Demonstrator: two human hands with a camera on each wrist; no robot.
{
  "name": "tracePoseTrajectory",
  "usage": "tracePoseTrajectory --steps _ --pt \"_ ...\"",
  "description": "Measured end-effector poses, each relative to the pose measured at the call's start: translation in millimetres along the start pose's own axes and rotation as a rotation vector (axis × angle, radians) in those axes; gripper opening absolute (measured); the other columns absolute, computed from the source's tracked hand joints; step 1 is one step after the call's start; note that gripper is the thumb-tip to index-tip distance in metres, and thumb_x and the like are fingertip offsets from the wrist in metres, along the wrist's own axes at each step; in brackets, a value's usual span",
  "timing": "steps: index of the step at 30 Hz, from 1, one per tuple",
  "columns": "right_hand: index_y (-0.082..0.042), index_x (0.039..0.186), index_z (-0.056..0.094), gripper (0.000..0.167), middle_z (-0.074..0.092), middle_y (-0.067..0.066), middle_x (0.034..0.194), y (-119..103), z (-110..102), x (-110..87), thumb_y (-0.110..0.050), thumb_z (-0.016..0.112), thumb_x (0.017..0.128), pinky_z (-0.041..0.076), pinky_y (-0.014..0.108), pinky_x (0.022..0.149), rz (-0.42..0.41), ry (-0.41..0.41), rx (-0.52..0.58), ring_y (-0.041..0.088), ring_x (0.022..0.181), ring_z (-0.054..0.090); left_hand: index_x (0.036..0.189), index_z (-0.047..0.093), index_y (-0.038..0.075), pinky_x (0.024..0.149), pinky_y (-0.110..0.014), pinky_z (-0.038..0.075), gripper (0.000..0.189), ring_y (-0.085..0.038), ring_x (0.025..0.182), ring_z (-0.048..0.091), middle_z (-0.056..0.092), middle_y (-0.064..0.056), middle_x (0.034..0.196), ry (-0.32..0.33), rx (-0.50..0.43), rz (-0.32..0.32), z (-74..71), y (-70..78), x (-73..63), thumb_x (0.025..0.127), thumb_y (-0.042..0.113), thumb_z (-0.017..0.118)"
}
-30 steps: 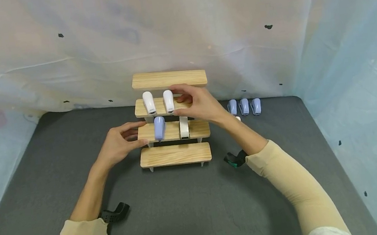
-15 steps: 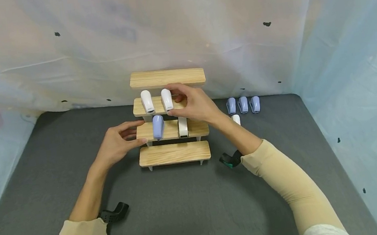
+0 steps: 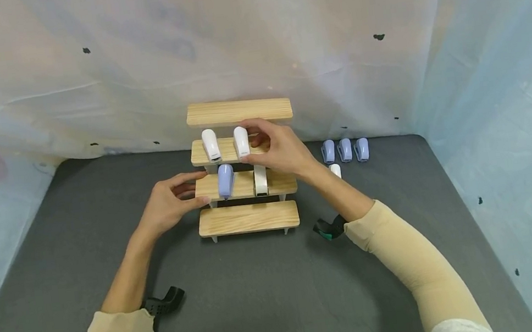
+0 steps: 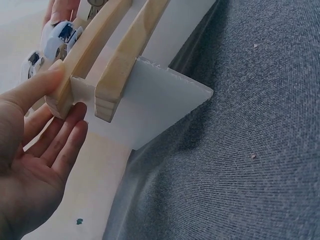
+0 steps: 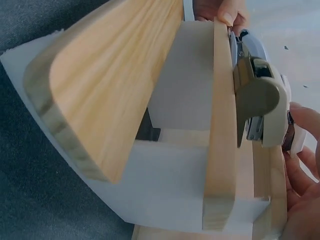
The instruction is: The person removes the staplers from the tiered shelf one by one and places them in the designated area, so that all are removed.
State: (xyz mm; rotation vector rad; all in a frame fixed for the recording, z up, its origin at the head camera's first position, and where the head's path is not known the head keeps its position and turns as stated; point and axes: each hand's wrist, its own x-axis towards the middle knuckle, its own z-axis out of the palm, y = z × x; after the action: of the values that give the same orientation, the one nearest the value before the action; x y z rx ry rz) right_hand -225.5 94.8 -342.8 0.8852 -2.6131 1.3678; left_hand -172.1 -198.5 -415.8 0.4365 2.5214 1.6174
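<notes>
Looks about half done, four on, four left: four-tier pale wooden rack point(image 3: 249, 219) bears a glossy lilac plastic stapler point(image 3: 226, 181), narrow white plastic stapler point(image 3: 260, 180) to its right, two rounded white plastic staplers point(image 3: 241, 142) one tier up; three small lilac staplers point(image 3: 345, 150), one partly hidden white stapler point(image 3: 335, 169) on dark grey cloth point(image 3: 262, 299), beyond right hand point(image 3: 281, 148), which pinches upper pair's right one; left hand point(image 3: 167, 202) grips rack's left end

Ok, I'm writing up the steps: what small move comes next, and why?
Probably let the right hand release its white stapler: it appears seated on the second-highest wooden tier, beside another white stapler, while the left hand holds the tier below.
</notes>
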Motion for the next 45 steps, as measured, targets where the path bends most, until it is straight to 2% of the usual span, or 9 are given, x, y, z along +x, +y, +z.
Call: tracePoseTrajectory --steps 3,8,14,23,29,36,41,45 --pt "-0.011 0.137 0.057 0.064 0.066 0.003 0.12 0.7 -4.0 -5.5 -0.02 0.086 0.081 0.054 0.029 0.08 0.011 0.009 0.04 0.015 0.096 0.064 0.138 0.061 0.015 0.089 -0.035 0.058 0.059 -0.03 0.118 0.06 0.058 -0.006 0.138 -0.008 -0.012 0.005 2.8 -0.4 1.2 0.084 0.026 0.083" --pt "-0.012 0.137 0.057 0.064 0.066 0.004 0.121 2.4 -8.3 -9.0 -0.021 0.086 0.081 0.055 0.031 0.082 0.004 0.015 0.072 0.015 0.097 0.065 0.137 0.062 0.013 0.09 -0.032 0.058 0.058 -0.031 0.118 0.061 0.059 -0.008 0.138 -0.003 -0.033 0.006 4.3 -0.7 1.7 0.083 0.023 0.084" --pt "-0.015 0.137 0.057 0.062 0.065 0.004 0.121 1.8 -11.5 -11.2 -0.022 0.085 0.082 0.055 0.036 0.081 0.012 0.012 0.115 0.017 0.098 0.065 0.135 0.063 0.013 0.099 -0.041 0.053 0.057 -0.032 0.121 0.059 0.06 -0.01 0.136 0.025 -0.041 0.017 3.3 -1.9 0.3 0.083 0.021 0.084" --pt "-0.014 0.136 0.058 0.062 0.064 0.001 0.122 2.4 -19.4 -23.2 -0.019 0.085 0.081 0.056 0.037 0.085 0.021 0.041 0.094 0.018 0.101 0.064 0.135 0.063 0.011 0.101 -0.043 0.052 0.058 -0.03 0.121 0.058 0.06 -0.01 0.135 0.029 -0.042 0.023 2.3 -3.7 0.1 0.082 0.021 0.085" --pt "-0.017 0.136 0.058 0.061 0.065 -0.001 0.119 3.1 -27.3 -33.6 -0.021 0.085 0.082 0.055 0.036 0.088 0.022 0.052 0.093 0.02 0.103 0.063 0.136 0.062 0.012 0.099 -0.041 0.053 0.059 -0.03 0.122 0.058 0.059 -0.01 0.136 0.03 -0.036 0.005 3.1 -3.0 -0.4 0.082 0.023 0.085" --pt "-0.016 0.137 0.057 0.06 0.065 0.003 0.119 5.5 -36.8 -45.8 -0.019 0.084 0.083 0.053 0.039 0.092 -0.001 0.074 0.08 0.021 0.105 0.063 0.137 0.062 0.014 0.098 -0.038 0.054 0.059 -0.027 0.123 0.058 0.059 -0.008 0.138 0.025 -0.056 -0.003 1.8 -1.8 -1.4 0.083 0.022 0.083" --pt "-0.015 0.139 0.056 0.063 0.064 0.006 0.12 9.0 -38.1 -50.3 -0.019 0.084 0.082 0.054 0.039 0.091 -0.015 0.102 0.054 0.019 0.107 0.061 0.137 0.061 0.013 0.101 -0.038 0.051 0.057 -0.025 0.121 0.058 0.059 -0.007 0.138 0.026 -0.068 0.007 1.1 -2.4 -1.9 0.084 0.018 0.083" --pt "-0.014 0.139 0.056 0.065 0.065 0.007 0.12 11.3 -39.3 -54.4 -0.016 0.085 0.081 0.055 0.037 0.088 -0.03 0.135 0.037 0.019 0.109 0.06 0.138 0.06 0.012 0.098 -0.038 0.053 0.058 -0.025 0.12 0.058 0.058 -0.009 0.138 0.005 -0.067 0.021 0.4 -0.7 -1.0 0.085 0.018 0.082"
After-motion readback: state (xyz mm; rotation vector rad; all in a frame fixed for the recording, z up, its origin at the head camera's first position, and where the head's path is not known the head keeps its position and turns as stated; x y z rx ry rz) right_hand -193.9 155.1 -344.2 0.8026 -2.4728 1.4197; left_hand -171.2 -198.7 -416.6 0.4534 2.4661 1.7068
